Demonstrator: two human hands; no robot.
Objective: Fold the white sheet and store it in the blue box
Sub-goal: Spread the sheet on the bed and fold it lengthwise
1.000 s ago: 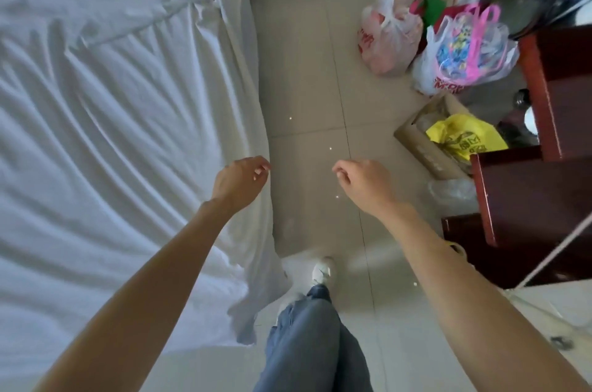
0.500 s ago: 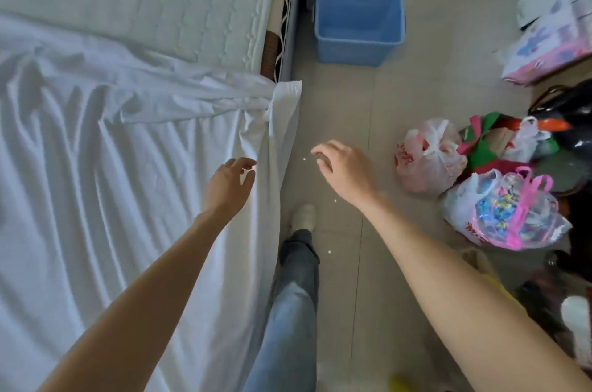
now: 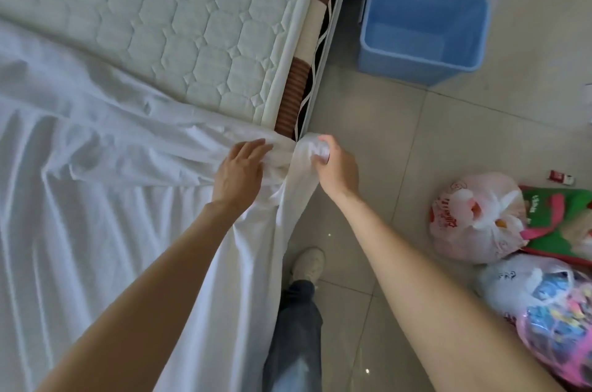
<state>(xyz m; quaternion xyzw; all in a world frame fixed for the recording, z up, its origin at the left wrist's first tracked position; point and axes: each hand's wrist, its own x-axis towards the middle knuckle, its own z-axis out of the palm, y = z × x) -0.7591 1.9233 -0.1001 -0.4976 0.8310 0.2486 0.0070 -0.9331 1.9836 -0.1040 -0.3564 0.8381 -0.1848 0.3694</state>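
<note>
The white sheet (image 3: 96, 215) lies crumpled over the near part of the quilted mattress (image 3: 179, 13) and hangs over its right side. My right hand (image 3: 338, 169) is closed around the sheet's bunched corner at the bed's edge. My left hand (image 3: 240, 172) rests flat on the sheet just left of that corner, fingers spread. The blue box (image 3: 423, 26) stands open and empty on the floor, beyond the hands to the right of the bed.
Several filled plastic bags (image 3: 474, 218) and a green bag (image 3: 563, 225) sit on the tiled floor at the right. A white bin stands behind the blue box. My leg and shoe (image 3: 307, 263) are beside the bed.
I have walked forward along the bed. Both hands reached the sheet's corner: the right one closed on it, the left one came down flat on the cloth.
</note>
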